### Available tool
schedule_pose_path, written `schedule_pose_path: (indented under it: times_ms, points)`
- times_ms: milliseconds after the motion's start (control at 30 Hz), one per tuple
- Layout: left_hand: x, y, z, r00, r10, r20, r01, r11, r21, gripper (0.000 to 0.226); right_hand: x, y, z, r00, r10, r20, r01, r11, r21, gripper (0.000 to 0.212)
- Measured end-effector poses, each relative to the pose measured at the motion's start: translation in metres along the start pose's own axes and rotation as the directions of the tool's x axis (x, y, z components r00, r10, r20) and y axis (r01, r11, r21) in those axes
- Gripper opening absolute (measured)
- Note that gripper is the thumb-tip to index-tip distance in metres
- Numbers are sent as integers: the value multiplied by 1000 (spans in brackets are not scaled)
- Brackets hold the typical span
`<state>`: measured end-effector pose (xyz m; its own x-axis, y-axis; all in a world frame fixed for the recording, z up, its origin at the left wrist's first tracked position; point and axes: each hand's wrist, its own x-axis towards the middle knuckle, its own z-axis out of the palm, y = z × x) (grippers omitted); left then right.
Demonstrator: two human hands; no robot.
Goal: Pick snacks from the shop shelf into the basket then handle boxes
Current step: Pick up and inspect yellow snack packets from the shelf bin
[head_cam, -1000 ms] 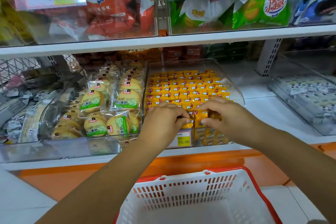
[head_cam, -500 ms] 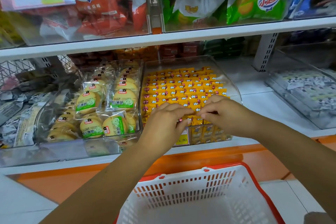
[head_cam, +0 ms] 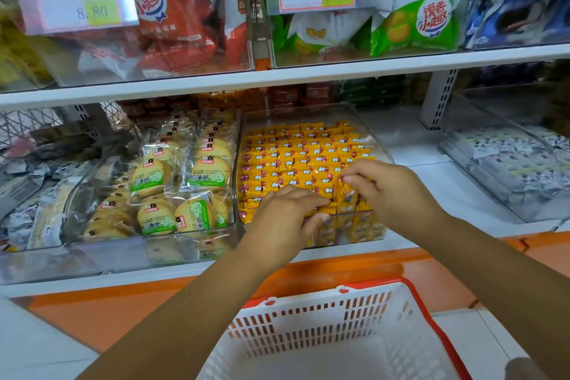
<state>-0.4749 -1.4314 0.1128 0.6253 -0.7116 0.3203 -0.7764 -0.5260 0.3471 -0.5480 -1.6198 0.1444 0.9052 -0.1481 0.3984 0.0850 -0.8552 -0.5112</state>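
A clear bin (head_cam: 374,133) on the lower shelf is packed with rows of small yellow snack packets (head_cam: 296,154). My right hand (head_cam: 391,188) pinches one yellow packet (head_cam: 347,196) by its top edge and lifts it upright out of the front row. My left hand (head_cam: 283,219) lies over the front packets, its fingertips touching them beside the lifted one. Below the shelf stands a white basket with a red rim (head_cam: 425,311); nothing shows inside it.
Left of the yellow packets, another clear bin holds green-labelled biscuit packs (head_cam: 172,191). To the right lies a tray of grey-white packs (head_cam: 518,163). The upper shelf carries red bags (head_cam: 172,18), green bags (head_cam: 416,25) and price tags. An orange base panel (head_cam: 123,311) runs under the shelf.
My right hand has raised one yellow packet upright out of the front row. My left hand has stayed on the front packets. The view has tilted slightly upward.
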Motion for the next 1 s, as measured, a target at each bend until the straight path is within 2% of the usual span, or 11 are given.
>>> schedule_pose_path:
  times_ms: [33, 100, 167, 200, 267, 367, 500, 600, 700, 800, 1000]
  points:
    - [0, 2, -1, 1000, -18, 10, 18, 1000, -1, 36, -1, -1, -3, 998, 31, -54, -26, 996, 88, 17]
    - [0, 6, -4, 998, -66, 20, 66, 997, -37, 45, -3, -7, -11, 980, 9, -197, 15, 992, 123, 18]
    - [-1, 10, -8, 992, -125, 25, 127, 977, -174, 59, -6, -15, -18, 948, -19, -317, 84, 978, 193, 18]
    - [-2, 12, -11, 989, -144, 26, 146, 955, -257, 62, -8, -20, -22, 941, 7, -338, 99, 950, 295, 19]
    - [-3, 14, -14, 989, -147, 7, 138, 908, -395, 54, -9, -29, -26, 950, 96, -298, 72, 860, 505, 21]
    - [-8, 13, -23, 982, -186, -19, 143, 811, -568, 30, -8, -35, -25, 968, 214, -131, -60, 704, 707, 20]
    - [-16, 9, -36, 962, -269, 47, 215, 644, -734, 37, -6, -33, -23, 947, 309, 93, -250, 523, 815, 17]
    - [-18, 9, -44, 941, -321, 108, 254, 461, -850, 45, -6, -36, -21, 921, 319, 225, -336, 355, 873, 15]
    - [-17, 9, -49, 927, -334, 171, 275, 295, -915, 43, -6, -35, -13, 925, 303, 229, -340, 391, 855, 19]
    - [-15, 7, -51, 917, -366, 158, 241, 194, -951, 34, -7, -33, -9, 930, 295, 221, -330, 401, 854, 25]
    - [-15, -1, -58, 933, -321, 160, 187, 53, -981, 28, -5, -32, -14, 924, 249, 290, -344, 211, 915, 33]
